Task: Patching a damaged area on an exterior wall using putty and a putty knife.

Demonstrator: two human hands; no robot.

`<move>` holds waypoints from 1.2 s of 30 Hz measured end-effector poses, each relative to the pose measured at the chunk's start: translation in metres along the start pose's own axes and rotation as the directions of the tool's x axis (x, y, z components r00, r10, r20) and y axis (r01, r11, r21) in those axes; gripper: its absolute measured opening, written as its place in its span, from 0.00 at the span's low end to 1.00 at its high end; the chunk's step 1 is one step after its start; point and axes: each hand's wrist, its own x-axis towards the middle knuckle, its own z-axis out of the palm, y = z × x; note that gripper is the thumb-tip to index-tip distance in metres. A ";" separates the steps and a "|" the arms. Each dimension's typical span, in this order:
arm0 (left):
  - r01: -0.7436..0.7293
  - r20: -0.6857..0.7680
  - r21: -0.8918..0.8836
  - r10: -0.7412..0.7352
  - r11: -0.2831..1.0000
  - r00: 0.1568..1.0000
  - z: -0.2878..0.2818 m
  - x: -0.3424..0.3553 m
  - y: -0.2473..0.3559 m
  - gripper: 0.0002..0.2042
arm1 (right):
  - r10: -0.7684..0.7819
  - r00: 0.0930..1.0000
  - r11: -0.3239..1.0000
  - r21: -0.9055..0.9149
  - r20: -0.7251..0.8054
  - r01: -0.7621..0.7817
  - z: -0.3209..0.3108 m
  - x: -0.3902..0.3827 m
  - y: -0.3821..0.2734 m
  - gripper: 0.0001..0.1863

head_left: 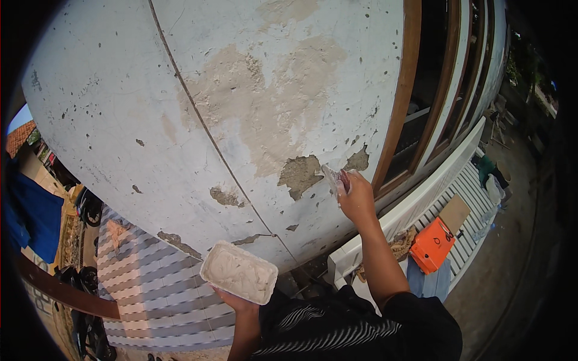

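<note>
My right hand (356,197) is closed round the handle of a putty knife (331,179), its blade smeared with pale filler and up against the wall or very near it. Just left of the blade lies a bare grey patch (300,175) where the paint has broken away, with a smaller one (357,159) to the upper right. Low in the middle, my left hand (239,302) supports a rectangular tub (239,272) of cream-coloured filler from underneath. A wide beige area of filler (265,114) spreads over the white wall (120,90) above.
A thin cable (201,120) runs slantwise down the wall. To the right stand a brown window frame (388,144) and a white slatted bench (463,198) bearing an orange box (432,243). Striped tiled floor (156,289) lies lower left, near a blue cloth (39,210).
</note>
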 end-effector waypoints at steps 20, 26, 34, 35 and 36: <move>-0.021 -0.018 0.016 0.021 1.000 1.000 0.000 0.002 0.001 0.37 | -0.003 1.000 0.999 -0.048 -0.015 0.002 0.009 0.000 0.011 0.08; -0.018 0.016 0.028 0.017 0.999 1.000 0.000 0.003 -0.001 0.37 | 0.059 0.998 0.998 -0.006 0.013 -0.059 -0.007 -0.005 0.008 0.09; -0.045 -0.001 0.033 0.045 0.998 0.999 -0.001 0.004 -0.002 0.37 | 0.033 0.999 0.999 0.029 -0.012 -0.032 -0.008 0.001 0.006 0.10; -0.023 0.000 0.020 0.023 1.000 1.000 0.003 0.003 -0.002 0.37 | 0.038 0.999 0.999 0.025 -0.015 -0.038 -0.005 0.001 0.010 0.10; 0.003 0.004 0.006 -0.003 1.000 1.000 0.006 0.004 -0.003 0.37 | 0.001 0.999 1.000 0.006 -0.036 -0.001 0.003 0.002 0.014 0.10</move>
